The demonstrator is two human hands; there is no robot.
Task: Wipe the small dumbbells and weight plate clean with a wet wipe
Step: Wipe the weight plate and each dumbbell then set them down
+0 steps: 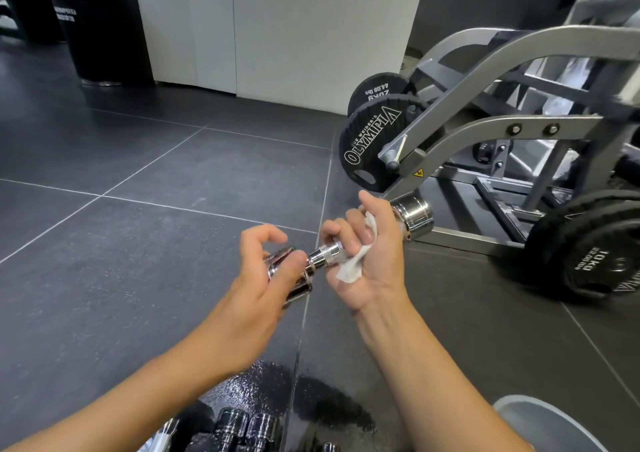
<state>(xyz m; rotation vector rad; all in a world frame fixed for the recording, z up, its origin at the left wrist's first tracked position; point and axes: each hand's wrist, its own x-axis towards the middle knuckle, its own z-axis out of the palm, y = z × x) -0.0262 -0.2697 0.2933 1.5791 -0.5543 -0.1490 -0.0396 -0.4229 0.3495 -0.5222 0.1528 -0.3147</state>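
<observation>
Clasping chrome dumbbell (414,216) end, left hand (263,278), right hand (370,254) wrapping knurled handle (329,255) — crumpled white wipe (351,268) inside.

Even, dim indoor light, glints on the chrome dumbbell (412,216), wide-angle bending and blur at edges.

One shiny chrome dumbbell (414,216) just in front of the grey steel machine frame (485,129), one white wet wipe (351,266), two hands: left hand (263,278), right hand (367,254). Two black weight plates (370,143) on the frame's left peg, one 10KG black plate (595,264) at its right. Well in front of the frame, at least two more chrome dumbbell heads (230,424); full count cut off.
</observation>
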